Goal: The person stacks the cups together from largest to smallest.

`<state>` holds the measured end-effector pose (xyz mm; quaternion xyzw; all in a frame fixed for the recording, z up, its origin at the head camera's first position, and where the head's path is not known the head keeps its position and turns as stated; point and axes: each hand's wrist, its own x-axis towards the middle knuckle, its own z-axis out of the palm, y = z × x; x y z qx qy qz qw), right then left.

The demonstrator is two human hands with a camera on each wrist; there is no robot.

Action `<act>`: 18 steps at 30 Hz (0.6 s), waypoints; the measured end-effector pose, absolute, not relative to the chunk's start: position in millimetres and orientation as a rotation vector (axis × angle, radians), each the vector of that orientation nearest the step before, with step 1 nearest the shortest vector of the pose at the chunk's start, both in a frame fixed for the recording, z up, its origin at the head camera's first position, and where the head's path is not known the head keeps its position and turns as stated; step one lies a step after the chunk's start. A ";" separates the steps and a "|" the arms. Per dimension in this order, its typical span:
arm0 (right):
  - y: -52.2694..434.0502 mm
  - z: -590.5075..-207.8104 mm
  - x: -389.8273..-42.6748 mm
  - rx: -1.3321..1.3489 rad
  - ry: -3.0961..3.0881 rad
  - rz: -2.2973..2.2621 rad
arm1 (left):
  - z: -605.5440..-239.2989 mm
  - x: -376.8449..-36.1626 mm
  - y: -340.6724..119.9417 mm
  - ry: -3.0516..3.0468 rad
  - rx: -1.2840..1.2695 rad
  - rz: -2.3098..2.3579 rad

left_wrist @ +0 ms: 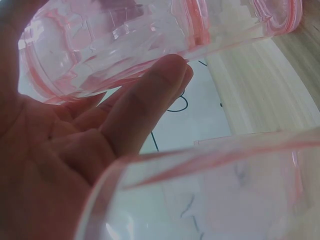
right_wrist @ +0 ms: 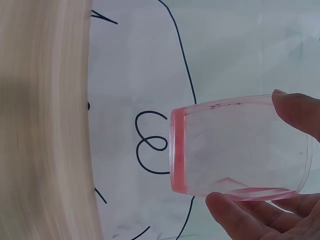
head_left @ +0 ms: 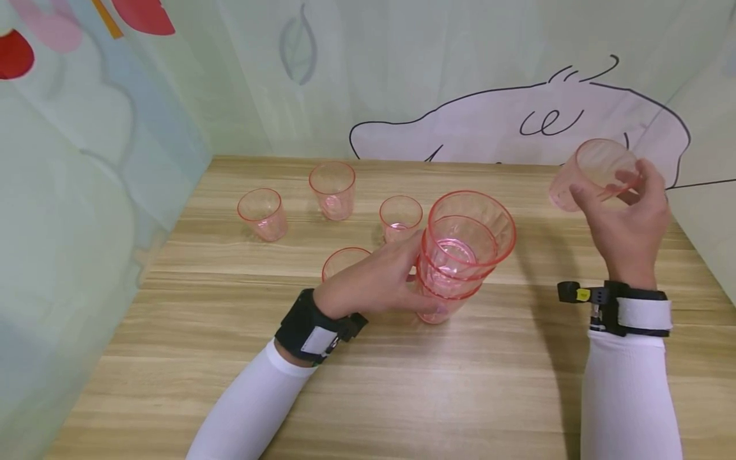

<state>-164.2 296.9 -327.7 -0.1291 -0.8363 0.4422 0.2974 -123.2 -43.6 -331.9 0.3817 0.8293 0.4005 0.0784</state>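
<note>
My left hand (head_left: 391,275) grips a stack of nested clear pink cups (head_left: 457,275) near the middle of the table, its fingers and thumb around the cups' sides. In the left wrist view the stacked cups (left_wrist: 125,45) lie against the fingers. Off to the right, my right hand (head_left: 629,217) holds a single clear pink cup (head_left: 566,182) in the air, tilted with its mouth toward me. The right wrist view shows that cup (right_wrist: 240,145) between the thumb and the fingers.
Several more pink cups stand upright on the wooden table (head_left: 460,396): one at left (head_left: 267,223), one at the back (head_left: 336,195), a third beside the stack (head_left: 400,217), and another (head_left: 339,262) partly behind my left wrist. A printed curtain (head_left: 259,83) borders the table's back.
</note>
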 end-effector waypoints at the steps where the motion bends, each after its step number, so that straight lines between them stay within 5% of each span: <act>1: 296.5 -326.7 -163.8 -0.337 -2.214 1.177 | -331.7 -123.1 -43.6 2.485 1.141 1.196; 18: 285.3 -306.7 -153.3 -0.299 -2.108 1.275 | -332.3 -123.0 -43.2 2.483 1.141 1.200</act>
